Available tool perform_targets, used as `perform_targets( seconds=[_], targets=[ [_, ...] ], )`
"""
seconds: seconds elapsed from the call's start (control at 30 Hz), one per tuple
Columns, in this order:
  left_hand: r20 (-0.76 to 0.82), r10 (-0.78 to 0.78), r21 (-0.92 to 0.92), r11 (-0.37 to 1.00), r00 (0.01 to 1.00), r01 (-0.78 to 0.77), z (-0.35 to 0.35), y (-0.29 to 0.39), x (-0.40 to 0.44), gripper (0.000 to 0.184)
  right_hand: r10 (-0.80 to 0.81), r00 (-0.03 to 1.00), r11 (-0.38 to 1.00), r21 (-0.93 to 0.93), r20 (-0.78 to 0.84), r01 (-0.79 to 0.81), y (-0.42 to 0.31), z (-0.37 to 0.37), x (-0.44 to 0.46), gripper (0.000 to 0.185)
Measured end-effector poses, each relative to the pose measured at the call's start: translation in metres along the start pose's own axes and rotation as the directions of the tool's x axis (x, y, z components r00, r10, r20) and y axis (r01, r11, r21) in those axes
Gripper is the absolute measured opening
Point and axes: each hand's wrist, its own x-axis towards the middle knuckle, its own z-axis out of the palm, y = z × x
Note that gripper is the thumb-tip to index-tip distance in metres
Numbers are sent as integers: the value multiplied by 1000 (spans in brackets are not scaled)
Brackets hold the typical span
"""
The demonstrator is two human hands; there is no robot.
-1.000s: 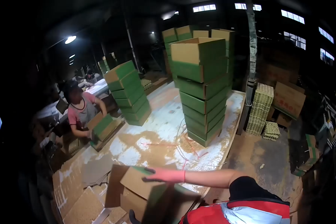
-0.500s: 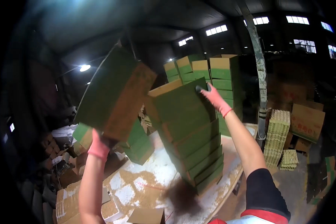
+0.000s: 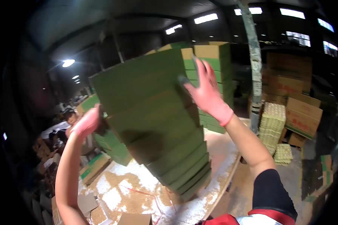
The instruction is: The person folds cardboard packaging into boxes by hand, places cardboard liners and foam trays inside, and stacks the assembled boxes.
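Note:
A tall, leaning stack of green cardboard boxes [image 3: 169, 157] stands in front of me. On its top sits another green cardboard box [image 3: 139, 80]. Against that box's lower left edge is my left hand [image 3: 88, 122], in a pink glove with dark fingertips; its fingers curl round the edge, blurred and partly hidden. My right hand [image 3: 208, 93], gloved the same way, is open at the upper right side of the box, fingers spread upward. Its thumb points at the box edge; whether it touches I cannot tell.
The work table [image 3: 112, 197] carries white and tan patches. More green-and-brown boxes [image 3: 208, 52] are stacked behind. A pole [image 3: 254, 67] and piled egg trays [image 3: 272, 120] stand right, near printed cartons [image 3: 303, 115]. Another person [image 3: 70, 117] is at the far left.
The box that my left hand held tilted in the air is now on top of the stack. My right hand has opened wider, and the view has shifted.

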Motion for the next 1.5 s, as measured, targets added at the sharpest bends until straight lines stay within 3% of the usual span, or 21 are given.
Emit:
perform_targets(
  seconds=[0.07, 0.1, 0.17, 0.2, 0.23, 0.3, 0.4, 0.43, 0.47, 0.5, 0.67, 0.87, 1.0, 1.27, 1.5],
  targets=[
    [-188, 321, 440, 872, 928, -213, -4, -49, -10, 40, -377, 904, 926, -78, -204, 368, -31, 2, 39, 77],
    [-245, 370, 502, 839, 896, -210, 7, -93, -21, 36, -513, 825, 858, -110, -237, 502, -48, 12, 58, 72],
    [-337, 192, 368, 928, 922, -59, 68, -229, -54, 46, -621, 780, 775, 91, -72, 626, -74, 45, 73, 67],
    [-302, 26, 218, 975, 953, 43, 112, -282, -81, 46, -597, 798, 799, 21, -85, 600, -81, 51, 72, 65],
    [-200, -160, 42, 984, 967, 172, 170, -321, -112, 46, -577, 810, 817, -45, -108, 575, -85, 57, 70, 63],
    [73, -415, -252, 872, 907, 419, 296, -363, -185, 47, -582, 806, 809, 28, -105, 587, -75, 57, 72, 61],
    [378, -531, -465, 600, 759, 651, 418, -354, -242, 48, -577, 815, 815, 13, -58, 579, -64, 38, 71, 58],
    [434, -538, -523, 503, 722, 689, 430, -348, -250, 48, -602, 797, 796, 38, -52, 604, -57, 33, 74, 57],
    [475, -537, -565, 421, 697, 709, 438, -345, -253, 49, -594, 799, 805, -68, -97, 590, -55, 32, 68, 54],
    [501, -534, -596, 357, 681, 719, 442, -341, -252, 49, -616, 787, 788, -44, -41, 614, -46, 22, 69, 52],
    [554, -498, -656, 232, 667, 718, 476, -324, -210, 51, -591, 807, 799, 124, -15, 588, 13, -13, 67, 49],
    [594, -436, -659, 218, 676, 720, 570, -298, -125, 53, -504, 864, 775, 453, 23, 440, 128, -58, 86, 49],
    [644, -374, -648, 198, 668, 735, 651, -276, -48, 55, -440, 895, 755, 569, 72, 326, 222, -81, 105, 52],
    [680, -254, -632, 273, 688, 726, 807, -229, 92, 58, -170, 984, 915, 379, 49, 140, 421, -114, 116, 47],
    [617, -349, -492, 528, 705, 692, 896, -223, 137, 61, 110, 991, 994, -4, 72, -110, 591, -135, 85, 47]
  ],
)
